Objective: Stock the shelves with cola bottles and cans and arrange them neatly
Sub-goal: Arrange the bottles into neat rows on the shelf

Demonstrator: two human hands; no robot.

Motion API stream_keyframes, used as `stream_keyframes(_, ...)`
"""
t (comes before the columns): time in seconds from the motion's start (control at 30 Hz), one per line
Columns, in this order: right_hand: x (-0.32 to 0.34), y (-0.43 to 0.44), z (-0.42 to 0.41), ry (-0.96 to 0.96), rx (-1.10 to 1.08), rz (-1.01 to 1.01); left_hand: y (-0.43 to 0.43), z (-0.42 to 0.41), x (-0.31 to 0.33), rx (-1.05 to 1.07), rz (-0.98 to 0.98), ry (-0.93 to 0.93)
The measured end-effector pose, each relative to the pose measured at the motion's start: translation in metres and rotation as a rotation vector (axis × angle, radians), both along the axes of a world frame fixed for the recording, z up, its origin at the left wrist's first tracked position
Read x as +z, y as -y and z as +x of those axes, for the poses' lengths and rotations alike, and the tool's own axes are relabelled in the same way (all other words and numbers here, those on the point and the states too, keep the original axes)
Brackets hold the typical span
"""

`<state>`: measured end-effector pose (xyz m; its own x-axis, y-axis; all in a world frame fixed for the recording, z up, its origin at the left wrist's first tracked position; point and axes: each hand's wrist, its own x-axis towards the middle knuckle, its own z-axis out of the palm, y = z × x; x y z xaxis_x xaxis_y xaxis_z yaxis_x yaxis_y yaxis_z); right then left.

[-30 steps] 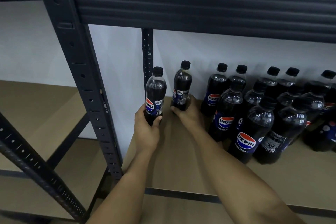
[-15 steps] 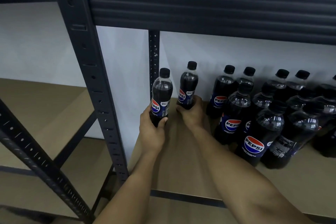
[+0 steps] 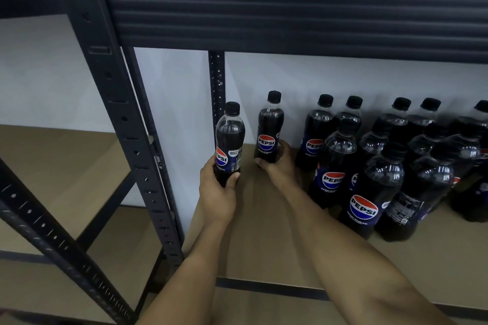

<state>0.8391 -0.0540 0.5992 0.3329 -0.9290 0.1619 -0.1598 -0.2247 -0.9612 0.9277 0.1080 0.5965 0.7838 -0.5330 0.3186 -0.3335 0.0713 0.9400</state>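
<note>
Our left grip (image 3: 219, 192) wraps the lower body of a small cola bottle (image 3: 230, 140), thumb across the front just under the label. Its fingers curl round the back. The blue label wrap shows a round red, white and blue badge reading "PEPSI"; the white print beside it is too small for us to read. The bottle is clear, smooth plastic with a rounded shoulder, dark cola up to the neck and a ribbed black screw cap, and it stands upright in front of the perforated rear post (image 3: 217, 79).

At 3 o'clock from it, a little apart, our right grip (image 3: 281, 166) curls round the base of a second bottle (image 3: 270, 126), also upright, whose label reads "PEPSI" over "ZERO SUGAR". We cannot tell whether either base rests on the shelf board (image 3: 264, 235), a matt tan sheet like fibreboard.

Further toward 3 o'clock a block of larger bottles stands packed in rows against the white wall (image 3: 290, 74). The front bottle (image 3: 369, 192) is glossy with light glints, and its label again reads "PEPSI ZERO SUGAR". At 12 o'clock runs a ribbed dark metal beam (image 3: 290, 8), and at 9 o'clock stands a slotted dark upright (image 3: 116, 87).
</note>
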Motion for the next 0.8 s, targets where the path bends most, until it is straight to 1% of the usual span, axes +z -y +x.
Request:
stream_keyframes(0.07,-0.001,-0.003,0.003,-0.023,-0.058,-0.031,0.0,0.0,0.001,-0.006,0.001,-0.012)
stream_keyframes(0.17,-0.002,-0.003,0.004,-0.042,-0.084,-0.042,0.0,0.0,0.001,-0.005,0.006,-0.009)
stream_keyframes(0.37,0.0,-0.002,-0.003,-0.054,-0.027,-0.035,0.001,0.0,0.001,-0.005,-0.018,-0.025)
stream_keyframes(0.47,0.0,-0.002,-0.005,-0.06,0.009,-0.019,-0.001,-0.003,0.003,-0.008,-0.035,-0.091)
stream_keyframes(0.57,0.0,-0.001,-0.006,-0.079,0.033,-0.019,-0.003,-0.003,0.002,-0.063,-0.06,-0.143)
stream_keyframes(0.67,0.002,-0.003,-0.008,-0.085,0.025,-0.016,-0.004,-0.001,-0.001,-0.075,-0.05,-0.12)
stream_keyframes(0.8,-0.002,-0.001,-0.009,-0.088,0.002,-0.049,0.006,0.003,0.0,-0.062,0.01,-0.099)
